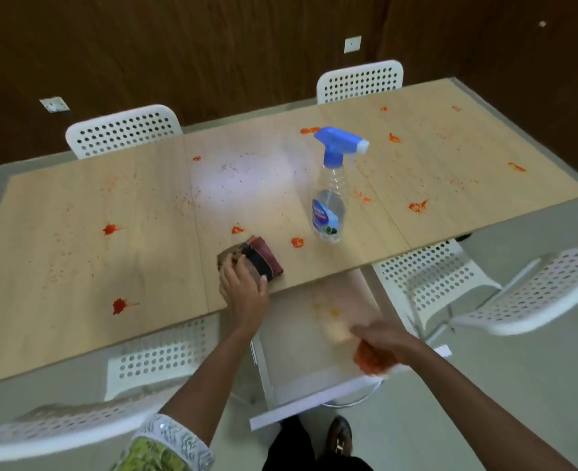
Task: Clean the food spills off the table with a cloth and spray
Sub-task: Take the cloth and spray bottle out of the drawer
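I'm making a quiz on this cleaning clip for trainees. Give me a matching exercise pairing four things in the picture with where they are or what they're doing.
Things:
1. spray bottle
2. cloth
3. left hand
4. right hand

Places or states:
A. holding something orange over the white tray
B. standing upright on the table
C. pressed on the cloth
D. lying folded near the table's front edge

Pairs: 1-B, 2-D, 3-C, 4-A

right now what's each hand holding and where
Left hand presses the near end of the folded cloth on the table. Right hand is blurred; cannot tell.
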